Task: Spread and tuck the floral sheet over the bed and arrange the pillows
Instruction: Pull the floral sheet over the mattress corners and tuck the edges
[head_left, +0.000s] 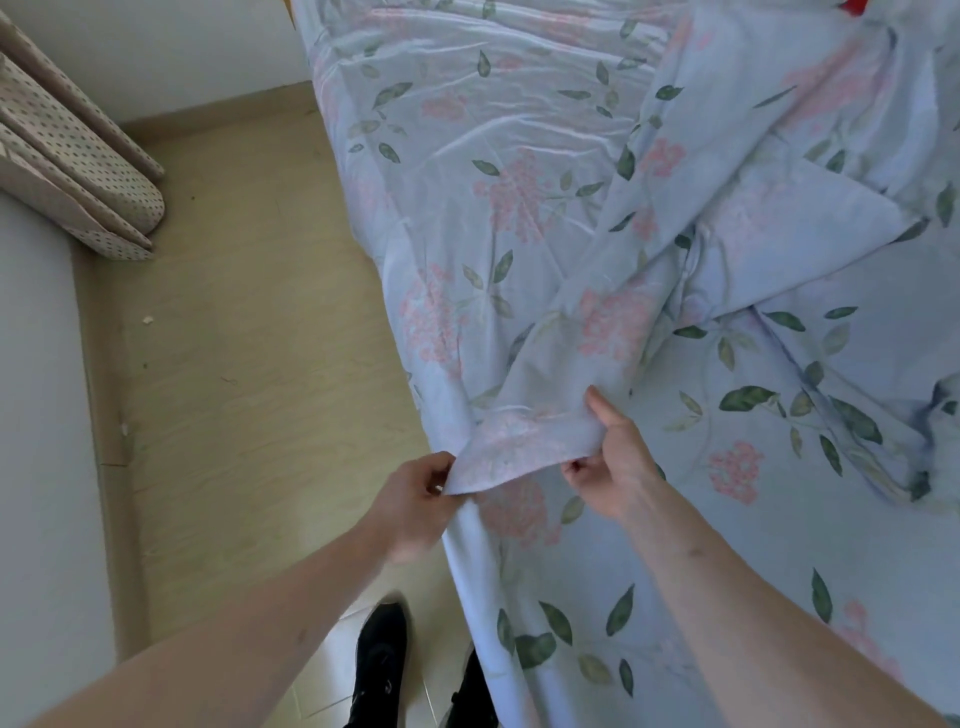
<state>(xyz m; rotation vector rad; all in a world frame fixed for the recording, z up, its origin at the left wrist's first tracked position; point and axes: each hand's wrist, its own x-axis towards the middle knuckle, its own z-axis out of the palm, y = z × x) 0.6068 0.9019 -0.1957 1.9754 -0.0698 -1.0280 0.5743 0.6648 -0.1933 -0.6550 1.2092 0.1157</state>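
The floral sheet (519, 208), pale blue with pink blossoms and green leaves, covers the bed across the right of the view. It lies crumpled and folded back on itself near the middle right. At the bed's left side, a turned-up edge of the sheet is pinched between both hands. My left hand (415, 504) grips the fold's left end at the bed's edge. My right hand (618, 462) holds the fold's right end, thumb on top. No pillows show.
A strip of beige floor (249, 364) runs between the bed and a white wall with a baseboard on the left. Dotted curtains (78, 161) hang at the upper left. My black shoes (382, 665) stand close to the bed's side. A red scrap (852, 6) peeks at the top right.
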